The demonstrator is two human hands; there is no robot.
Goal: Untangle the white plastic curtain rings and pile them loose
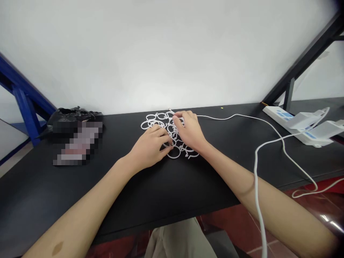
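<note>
A cluster of several white plastic rings point(157, 120) lies on the black table point(161, 193), near its far edge. My left hand point(150, 147) rests on the cluster's left side, fingers curled and pinching a ring near the middle. On the right side of the cluster my right hand point(189, 130) lies with its fingers bent down onto the rings and gripping them. Both hands meet over the middle of the pile and hide part of it.
A white cable point(258, 157) runs from the rings across the table and over my right forearm. A white power strip with adapters point(303, 127) sits at the far right. A black bundle point(72, 114) lies at the far left by a blue frame point(24, 96).
</note>
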